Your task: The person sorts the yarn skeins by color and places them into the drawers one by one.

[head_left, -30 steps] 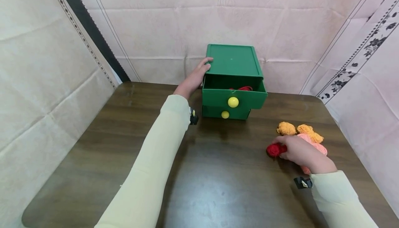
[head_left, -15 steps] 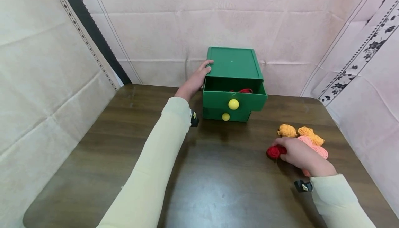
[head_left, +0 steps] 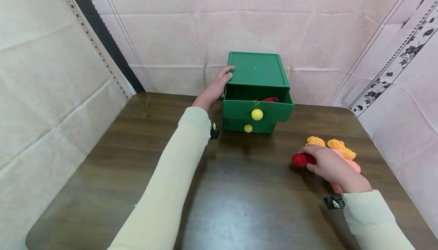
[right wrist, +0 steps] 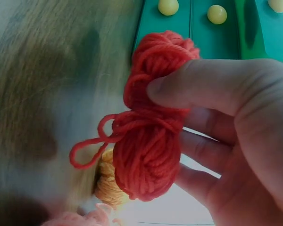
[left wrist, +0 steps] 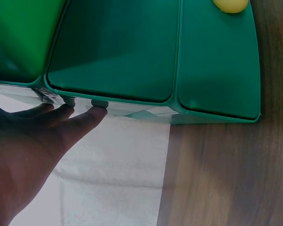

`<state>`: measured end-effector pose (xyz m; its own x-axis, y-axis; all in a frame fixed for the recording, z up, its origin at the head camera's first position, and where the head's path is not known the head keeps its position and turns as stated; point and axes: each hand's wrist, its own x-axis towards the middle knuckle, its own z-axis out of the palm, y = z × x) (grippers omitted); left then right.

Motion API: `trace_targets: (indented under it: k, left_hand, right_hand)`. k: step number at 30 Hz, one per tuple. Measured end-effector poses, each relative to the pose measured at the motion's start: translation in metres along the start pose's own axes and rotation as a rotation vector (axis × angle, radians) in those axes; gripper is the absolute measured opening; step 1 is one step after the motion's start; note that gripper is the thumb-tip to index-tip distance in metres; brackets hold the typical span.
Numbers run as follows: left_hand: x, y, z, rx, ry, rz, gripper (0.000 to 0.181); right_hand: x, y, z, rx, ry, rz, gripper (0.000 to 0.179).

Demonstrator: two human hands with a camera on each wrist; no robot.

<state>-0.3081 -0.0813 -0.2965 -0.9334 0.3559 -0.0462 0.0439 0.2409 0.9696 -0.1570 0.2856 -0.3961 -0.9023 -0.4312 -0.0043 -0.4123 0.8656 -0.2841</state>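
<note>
My right hand (head_left: 330, 164) pinches a skein of red yarn (head_left: 299, 160) between thumb and fingers, low over the right side of the table. The right wrist view shows the red skein tied at its waist, with a loose loop hanging off. My left hand (head_left: 215, 88) rests against the left side of a green drawer box (head_left: 256, 67). In the left wrist view its fingers (left wrist: 82, 123) lie extended along the box's side wall. An upper drawer (head_left: 239, 109) with a yellow knob is pulled out, and some red yarn (head_left: 270, 100) shows inside it.
Orange yarn skeins (head_left: 337, 144) and pink yarn skeins (head_left: 352, 164) lie on the table beside and partly behind my right hand. Below the pulled-out drawer is a closed drawer with another yellow knob (head_left: 248, 128). Pale cloth (head_left: 171, 41) hangs behind the brown table (head_left: 137, 166).
The red skein has risen slightly off the table in my right hand during the last half second. My left hand has stayed at the box.
</note>
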Motion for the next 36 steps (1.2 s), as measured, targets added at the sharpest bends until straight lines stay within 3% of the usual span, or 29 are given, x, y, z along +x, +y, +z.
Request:
trace_targets:
  k: [18, 36]
  left_hand:
    - [-0.001, -0.001, 0.0, 0.004, -0.004, 0.011, 0.045]
    - [-0.001, -0.001, -0.001, -0.007, -0.015, 0.008, 0.045]
  right_hand:
    - [0.003, -0.01, -0.01, -0.021, 0.031, 0.003, 0.04]
    - [0.005, -0.013, -0.016, -0.036, 0.074, -0.06, 0.035]
